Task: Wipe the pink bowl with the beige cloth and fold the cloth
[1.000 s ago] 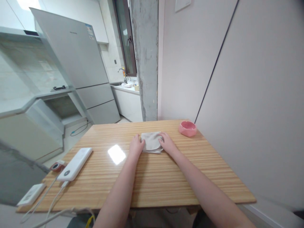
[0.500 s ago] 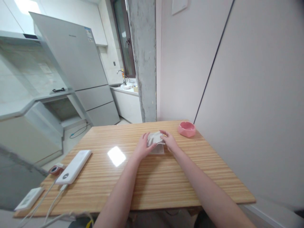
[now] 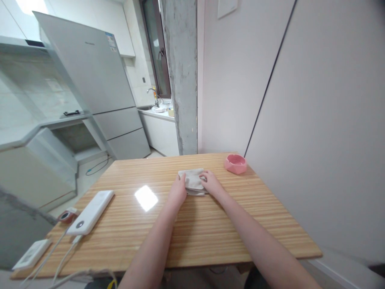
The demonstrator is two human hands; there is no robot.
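A light grey cloth (image 3: 193, 179), folded into a small layered rectangle, lies on the wooden table in front of me. My left hand (image 3: 179, 190) is closed on its left edge, with the thumb up along the side. At the right edge, my right hand (image 3: 212, 183) has its fingers curled onto the cloth, thumb and index close together. Lower layers show a little past the top fold on the near side. The undersides of both hands' grips are hidden.
A pink ashtray (image 3: 236, 164) stands at the table's far right corner. On the left lie a white power bank (image 3: 92, 212) with cables, a small red-brown item (image 3: 67, 216) and a white flat box (image 3: 32, 254). A wall (image 3: 288, 132) borders the right side.
The upper part of the cloth, raised and rumpled before, now lies flatter over the lower layers. My left hand has drawn back to the left edge, and my fingers cover less of the cloth.
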